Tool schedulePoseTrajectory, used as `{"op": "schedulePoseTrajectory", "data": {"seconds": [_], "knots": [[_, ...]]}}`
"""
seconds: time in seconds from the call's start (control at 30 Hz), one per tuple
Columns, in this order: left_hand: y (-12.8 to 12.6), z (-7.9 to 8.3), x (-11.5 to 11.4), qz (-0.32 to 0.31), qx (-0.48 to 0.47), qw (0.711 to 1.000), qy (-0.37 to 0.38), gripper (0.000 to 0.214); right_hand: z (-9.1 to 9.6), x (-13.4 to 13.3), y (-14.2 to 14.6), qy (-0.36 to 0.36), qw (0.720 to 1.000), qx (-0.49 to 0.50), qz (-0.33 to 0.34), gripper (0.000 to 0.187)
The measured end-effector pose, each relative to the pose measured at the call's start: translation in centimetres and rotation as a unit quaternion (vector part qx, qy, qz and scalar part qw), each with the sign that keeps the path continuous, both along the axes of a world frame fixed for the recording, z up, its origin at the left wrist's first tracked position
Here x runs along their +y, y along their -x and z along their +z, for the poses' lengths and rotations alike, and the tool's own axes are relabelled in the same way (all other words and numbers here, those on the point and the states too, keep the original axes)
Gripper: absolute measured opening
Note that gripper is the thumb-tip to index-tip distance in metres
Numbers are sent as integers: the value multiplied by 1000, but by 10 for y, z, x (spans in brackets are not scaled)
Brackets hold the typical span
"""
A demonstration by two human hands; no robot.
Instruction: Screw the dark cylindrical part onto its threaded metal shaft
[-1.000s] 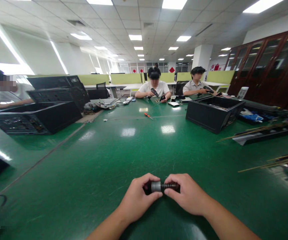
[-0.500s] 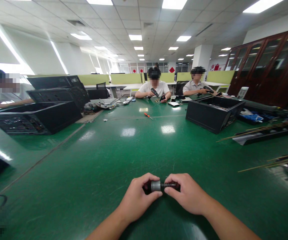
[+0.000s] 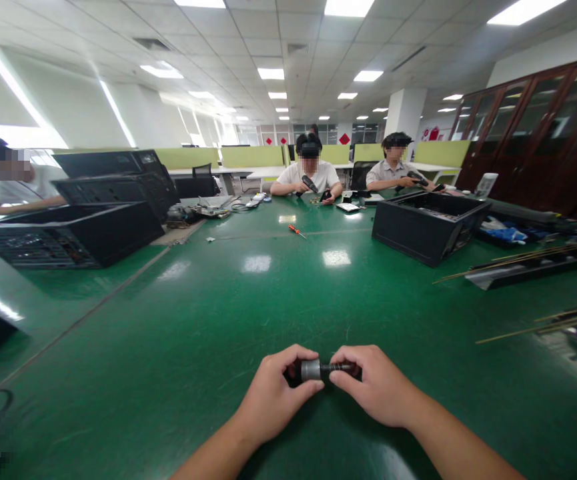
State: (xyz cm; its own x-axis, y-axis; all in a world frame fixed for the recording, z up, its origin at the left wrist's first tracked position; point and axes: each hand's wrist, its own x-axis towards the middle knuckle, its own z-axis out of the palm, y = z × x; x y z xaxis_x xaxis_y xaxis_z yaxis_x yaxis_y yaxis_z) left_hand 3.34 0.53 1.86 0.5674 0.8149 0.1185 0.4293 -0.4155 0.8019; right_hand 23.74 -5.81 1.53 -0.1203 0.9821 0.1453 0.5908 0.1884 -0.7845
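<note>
My left hand [image 3: 279, 388] is closed round the thick end of a dark cylindrical part with a grey metal collar [image 3: 311, 370]. Thumb and fingers press on the collar from both sides. A thin dark ribbed shaft [image 3: 337, 367] reaches from it toward the right, and my right hand [image 3: 375, 385] pinches that shaft. The part lies level, low over the green table [image 3: 248, 307]. Fingers cover both of its ends, so its exact kind is hidden.
An orange screwdriver [image 3: 297, 231] lies mid-table. Black computer cases [image 3: 431, 230] stand at right and left [image 3: 118, 233]. Thin rods [image 3: 518, 261] stick out on the right. Two people [image 3: 308, 177] sit opposite with power tools; another person [image 3: 23, 183] is at far left.
Both hands keep their hold on the part. The gap between the collar and my right fingertips looks slightly wider, and the view has shifted a little.
</note>
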Motion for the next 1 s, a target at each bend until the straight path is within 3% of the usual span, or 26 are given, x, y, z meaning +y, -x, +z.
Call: {"op": "schedulePoseTrajectory", "data": {"seconds": [1.0], "knots": [[1,-5,3,12,-22,1000,10,27,0,2,-4,10,1000,18,-8,12]]}}
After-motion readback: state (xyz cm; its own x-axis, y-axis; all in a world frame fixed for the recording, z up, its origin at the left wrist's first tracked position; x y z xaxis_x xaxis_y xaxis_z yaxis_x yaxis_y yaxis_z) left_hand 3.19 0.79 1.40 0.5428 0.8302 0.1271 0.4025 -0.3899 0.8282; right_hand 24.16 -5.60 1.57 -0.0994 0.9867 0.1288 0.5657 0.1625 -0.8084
